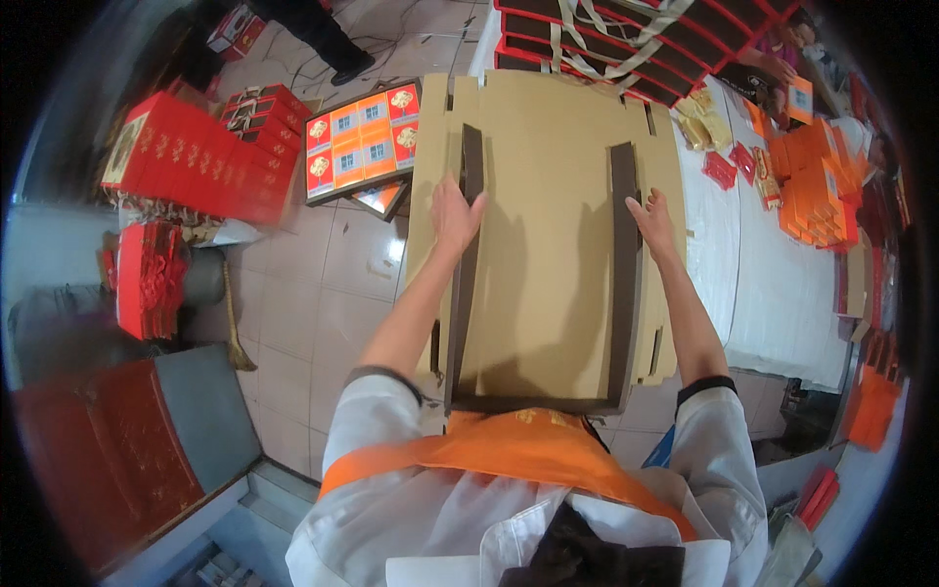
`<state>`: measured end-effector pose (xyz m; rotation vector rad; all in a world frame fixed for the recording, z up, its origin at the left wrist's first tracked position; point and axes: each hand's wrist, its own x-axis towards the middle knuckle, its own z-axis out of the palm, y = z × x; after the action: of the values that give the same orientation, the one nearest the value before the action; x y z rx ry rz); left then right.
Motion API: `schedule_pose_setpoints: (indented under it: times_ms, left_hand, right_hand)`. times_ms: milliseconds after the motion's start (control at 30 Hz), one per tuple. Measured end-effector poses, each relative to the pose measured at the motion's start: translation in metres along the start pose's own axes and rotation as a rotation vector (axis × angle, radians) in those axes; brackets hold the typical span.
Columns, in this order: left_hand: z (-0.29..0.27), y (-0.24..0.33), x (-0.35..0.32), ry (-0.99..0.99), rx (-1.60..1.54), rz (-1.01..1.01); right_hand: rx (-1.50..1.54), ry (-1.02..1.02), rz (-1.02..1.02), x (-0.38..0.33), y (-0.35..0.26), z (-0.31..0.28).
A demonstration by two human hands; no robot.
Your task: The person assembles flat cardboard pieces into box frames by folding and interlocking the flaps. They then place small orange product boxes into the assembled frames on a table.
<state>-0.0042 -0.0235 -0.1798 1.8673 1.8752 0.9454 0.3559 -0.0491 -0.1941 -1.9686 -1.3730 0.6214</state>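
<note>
A dark brown cardboard frame (pixel 618 293) with long side strips standing up lies on a large tan cardboard sheet (pixel 548 127). Its near edge is close to my orange apron, and its far side shows no cross strip. At the left strip, my left hand (pixel 456 217) rests against the outer face, thumb apart from the fingers. My right hand (pixel 653 223) is at the outside of the right strip, its thumb touching the strip and its fingers loosely bent and apart. Both hands look open, neither wrapped round the cardboard.
Red gift boxes (pixel 191 157) are stacked at the left, beside a tray of orange and red packs (pixel 364 140). More red boxes with ribbon handles (pixel 626 44) stand at the far side. Orange boxes (pixel 817 181) lie on the white-covered table (pixel 782 284) at right. A broom (pixel 235 323) is on the tiled floor.
</note>
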Motion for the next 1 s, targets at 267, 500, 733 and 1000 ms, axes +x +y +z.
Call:
schedule_pose_setpoints:
  times_ms: [267,500,733,1000]
  left_hand:
    - [0.062,-0.059,0.041,-0.160,-0.337,-0.272]
    - [0.048,-0.045,0.063,-0.451,-0.623,-0.364]
    - [0.062,-0.040,0.055,-0.284,-0.560,-0.322]
    - [0.052,-0.020,0.066,-0.329,-0.300,-0.573]
  right_hand:
    - [0.111,-0.105,0.457,0.048,0.034,0.061]
    - [0.411,-0.394,0.153,0.052,0.020,0.026]
    - [0.276,-0.215,0.230,0.051,0.018,0.040]
    - [0.311,0.034,0.084,0.049,0.026,0.052]
